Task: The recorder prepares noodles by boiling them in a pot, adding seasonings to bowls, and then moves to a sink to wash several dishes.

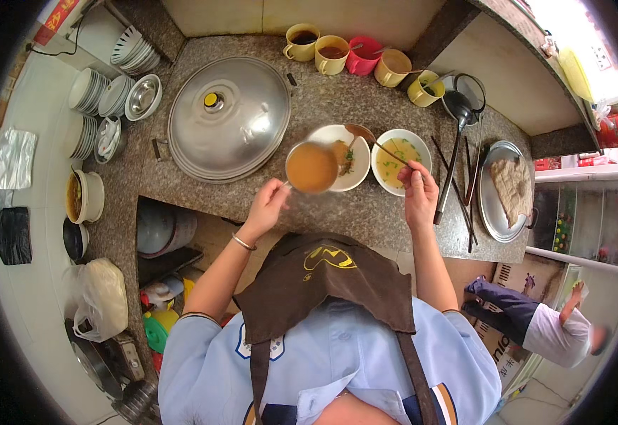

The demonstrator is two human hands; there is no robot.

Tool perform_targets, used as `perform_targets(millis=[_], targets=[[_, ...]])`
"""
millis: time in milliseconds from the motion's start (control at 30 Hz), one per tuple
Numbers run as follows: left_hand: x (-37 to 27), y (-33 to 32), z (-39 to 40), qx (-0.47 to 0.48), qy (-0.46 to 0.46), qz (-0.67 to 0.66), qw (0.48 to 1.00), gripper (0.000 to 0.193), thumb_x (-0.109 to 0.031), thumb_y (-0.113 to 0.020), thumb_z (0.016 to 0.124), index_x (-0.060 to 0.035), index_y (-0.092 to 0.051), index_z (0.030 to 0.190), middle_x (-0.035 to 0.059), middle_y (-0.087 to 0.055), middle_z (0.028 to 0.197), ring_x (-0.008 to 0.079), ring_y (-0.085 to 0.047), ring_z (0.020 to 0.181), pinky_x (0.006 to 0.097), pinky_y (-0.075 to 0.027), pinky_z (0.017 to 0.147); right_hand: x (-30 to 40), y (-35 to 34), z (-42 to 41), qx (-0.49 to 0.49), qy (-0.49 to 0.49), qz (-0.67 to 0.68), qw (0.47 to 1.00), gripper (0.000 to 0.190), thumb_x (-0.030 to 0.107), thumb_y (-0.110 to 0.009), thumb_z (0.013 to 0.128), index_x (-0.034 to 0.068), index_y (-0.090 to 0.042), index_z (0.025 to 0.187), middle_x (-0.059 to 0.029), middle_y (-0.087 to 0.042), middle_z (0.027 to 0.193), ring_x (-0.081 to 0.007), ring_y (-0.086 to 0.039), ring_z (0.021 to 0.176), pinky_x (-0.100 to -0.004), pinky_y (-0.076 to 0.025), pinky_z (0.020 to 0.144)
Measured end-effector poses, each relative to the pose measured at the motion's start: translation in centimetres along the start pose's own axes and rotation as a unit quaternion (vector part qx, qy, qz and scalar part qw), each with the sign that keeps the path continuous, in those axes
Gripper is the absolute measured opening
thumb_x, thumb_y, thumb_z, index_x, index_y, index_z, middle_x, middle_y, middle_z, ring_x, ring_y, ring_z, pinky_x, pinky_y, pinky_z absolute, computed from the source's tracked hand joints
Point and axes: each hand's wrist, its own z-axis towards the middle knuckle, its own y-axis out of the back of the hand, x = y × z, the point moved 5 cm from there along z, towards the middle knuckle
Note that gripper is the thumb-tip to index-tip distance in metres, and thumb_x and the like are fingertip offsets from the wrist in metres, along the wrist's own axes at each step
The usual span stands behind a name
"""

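Note:
My left hand (267, 208) grips the handle of a round vessel, perhaps a ladle or small pan, of cloudy orange-brown liquid (311, 169). Its blurred rim overlaps the left side of a white bowl (361, 169) containing brown liquid and chopped green herbs. Between the fingers of my right hand (420, 192) is the thin handle of a brown-coated spoon (361, 131), its head over that bowl's far rim. Just right of it, partly behind my right hand, a second white bowl (427, 151) contains yellowish broth with green bits.
A large lidded metal pot (250, 117) sits left on the stone counter (335, 98). Mugs (332, 56) line the back. A black ladle (460, 111) and chopsticks (449, 180) lie right, beside a metal tray (492, 212) with flatbread (512, 186). Another person (553, 329) stands at far right.

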Motion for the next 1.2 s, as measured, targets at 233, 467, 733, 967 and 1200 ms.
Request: perform_targets(millis=[233,467,733,967,1200], targets=[[0.1,-0.2,-0.2,-0.008,-0.003,-0.005,1.000,0.018,-0.017,-0.043,0.088,-0.0026,-0.047,0.079,0.0001,-0.045,0.069,0.0064,-0.043,0.059,0.0250,-0.046,0.058,2.7,-1.3,0.2,0.021,0.106,-0.072,0.991,0.019,0.008,-0.045,0.088,-0.002,-0.055,0.100,-0.0053,-0.057,0.084,-0.0135,-0.055,0.081,-0.0263,-0.045,0.076],[-0.7,-1.6,0.3,-0.025,-0.027,0.000,0.999,0.018,-0.019,-0.046,0.087,-0.0022,-0.049,0.081,0.0005,-0.050,0.066,0.0074,-0.049,0.059,0.0235,-0.045,0.056,0.0,-3.9,-0.5,0.094,0.048,-0.280,0.954,0.017,0.008,-0.046,0.086,-0.001,-0.056,0.097,-0.0043,-0.058,0.078,-0.0116,-0.056,0.073,-0.0234,-0.044,0.070],[-0.5,-2.1,0.3,-0.020,-0.018,-0.004,1.000,0.018,-0.018,-0.046,0.087,-0.0018,-0.048,0.080,0.0025,-0.051,0.073,0.0085,-0.050,0.065,0.0242,-0.045,0.056,-4.2,-0.8,-0.5,0.008,-0.172,0.041,0.984,0.024,0.017,-0.043,0.089,0.000,-0.051,0.103,-0.0036,-0.054,0.074,-0.0112,-0.050,0.069,-0.0242,-0.043,0.066],[0.6,-1.5,-0.9,-0.013,-0.008,-0.022,1.000,0.018,-0.019,-0.044,0.088,-0.0038,-0.046,0.079,-0.0004,-0.044,0.070,0.0059,-0.042,0.059,0.0249,-0.046,0.058,-1.6,0.7,0.1,0.026,-0.078,0.128,0.988,0.026,0.014,-0.042,0.089,-0.001,-0.049,0.109,-0.0083,-0.056,0.089,-0.0157,-0.054,0.083,-0.0292,-0.044,0.079],[0.7,-1.8,-1.6,-0.032,0.000,-0.020,0.999,0.017,-0.018,-0.044,0.087,-0.0035,-0.048,0.080,0.0005,-0.049,0.071,0.0069,-0.047,0.062,0.0224,-0.045,0.056,0.9,0.8,0.9,0.086,0.001,0.036,0.996,0.025,0.014,-0.045,0.088,0.000,-0.050,0.109,-0.0091,-0.056,0.095,-0.0169,-0.053,0.090,-0.0289,-0.043,0.081]])
